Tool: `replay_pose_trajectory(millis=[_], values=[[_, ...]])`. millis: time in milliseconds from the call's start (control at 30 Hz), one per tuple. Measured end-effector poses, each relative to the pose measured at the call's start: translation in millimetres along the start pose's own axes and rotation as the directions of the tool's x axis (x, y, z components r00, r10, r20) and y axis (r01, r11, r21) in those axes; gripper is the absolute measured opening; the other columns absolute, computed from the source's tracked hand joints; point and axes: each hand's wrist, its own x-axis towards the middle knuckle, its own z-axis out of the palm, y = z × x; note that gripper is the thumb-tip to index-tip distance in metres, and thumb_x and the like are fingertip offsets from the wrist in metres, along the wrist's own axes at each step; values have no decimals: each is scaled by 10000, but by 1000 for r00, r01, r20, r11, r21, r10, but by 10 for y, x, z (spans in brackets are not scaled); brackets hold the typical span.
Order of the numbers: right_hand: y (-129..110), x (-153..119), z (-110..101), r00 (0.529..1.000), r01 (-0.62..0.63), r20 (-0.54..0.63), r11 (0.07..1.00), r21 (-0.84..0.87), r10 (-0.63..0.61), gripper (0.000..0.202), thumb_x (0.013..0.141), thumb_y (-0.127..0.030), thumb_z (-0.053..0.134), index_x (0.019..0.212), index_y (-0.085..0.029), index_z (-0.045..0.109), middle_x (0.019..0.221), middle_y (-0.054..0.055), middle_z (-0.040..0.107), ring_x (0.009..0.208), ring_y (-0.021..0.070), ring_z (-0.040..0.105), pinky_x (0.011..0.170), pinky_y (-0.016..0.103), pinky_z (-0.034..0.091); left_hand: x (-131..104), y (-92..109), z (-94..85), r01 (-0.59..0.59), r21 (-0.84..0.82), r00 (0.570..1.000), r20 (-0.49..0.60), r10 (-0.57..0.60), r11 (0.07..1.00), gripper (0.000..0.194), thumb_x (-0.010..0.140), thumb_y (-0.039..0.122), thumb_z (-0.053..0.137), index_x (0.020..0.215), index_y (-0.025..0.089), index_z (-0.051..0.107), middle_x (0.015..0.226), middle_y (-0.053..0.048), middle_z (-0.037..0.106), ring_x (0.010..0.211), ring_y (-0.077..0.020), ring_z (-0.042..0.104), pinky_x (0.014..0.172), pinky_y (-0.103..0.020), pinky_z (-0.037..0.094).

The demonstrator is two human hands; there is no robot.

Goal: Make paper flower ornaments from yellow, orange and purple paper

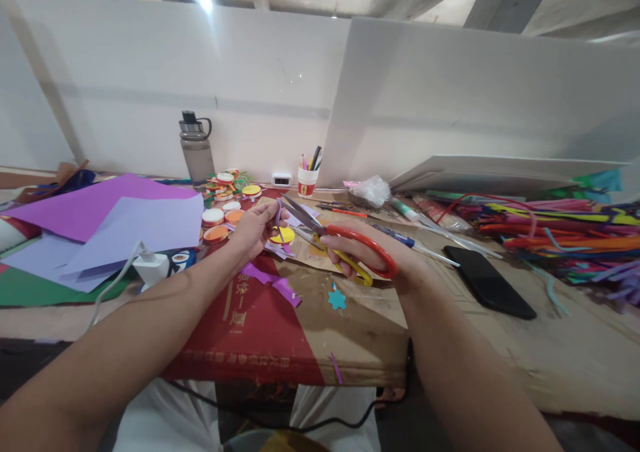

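My left hand [260, 224] pinches a small strip of purple paper [279, 212] above the middle of the table. Close to its right, my right hand [345, 249] grips a pair of scissors [360, 239] with one red and one yellow handle. The scissor blades are parted and point up and left, with their tips near the paper strip. Below the hands lie purple paper scraps [285, 291] and a teal flower-shaped cutout [337, 297]. A yellow-topped round disc [283, 235] shows behind my left fingers, partly covered.
Large purple sheets [135, 232] and a white charger [151, 265] lie left. A water bottle [196, 149], round discs [216, 233] and a pen cup [307, 180] stand behind. On the right are a black phone [487, 282] and a heap of coloured pipe cleaners [565, 232].
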Motion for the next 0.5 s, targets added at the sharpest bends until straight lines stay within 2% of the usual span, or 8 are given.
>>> replay_pose_trajectory(millis=[133,233,367,500], values=[[19,16,-19,999,3,35,1000,0,-3,322,857,-515,587,766,-219,500,639,-28,570,479,102,561,450,231,457,-17,-2,12,-51,67,998,40,48,996,306,718,405,761,769,133,631,687,-16,658,511,-69,580,403,-160,353],[10,12,2,1000,-4,3,1000,27,4,347,854,-535,575,750,-212,503,625,-19,568,470,106,551,421,228,437,-32,-5,20,-84,111,995,59,78,990,350,693,443,772,751,123,641,679,-20,650,507,-70,567,416,-170,375],[-6,2,49,999,-13,-40,998,60,15,363,842,-542,584,722,-207,512,580,-16,564,447,107,537,404,229,424,-37,-9,22,-103,113,994,48,98,988,356,683,450,777,755,134,629,662,-14,644,506,-76,572,421,-175,374],[25,25,53,998,-65,-15,987,146,68,334,836,-545,590,783,-219,541,587,-22,581,423,110,533,370,229,408,-20,-31,10,-120,85,990,85,113,989,351,686,441,780,740,135,616,652,-10,634,500,-72,563,434,-179,373]])
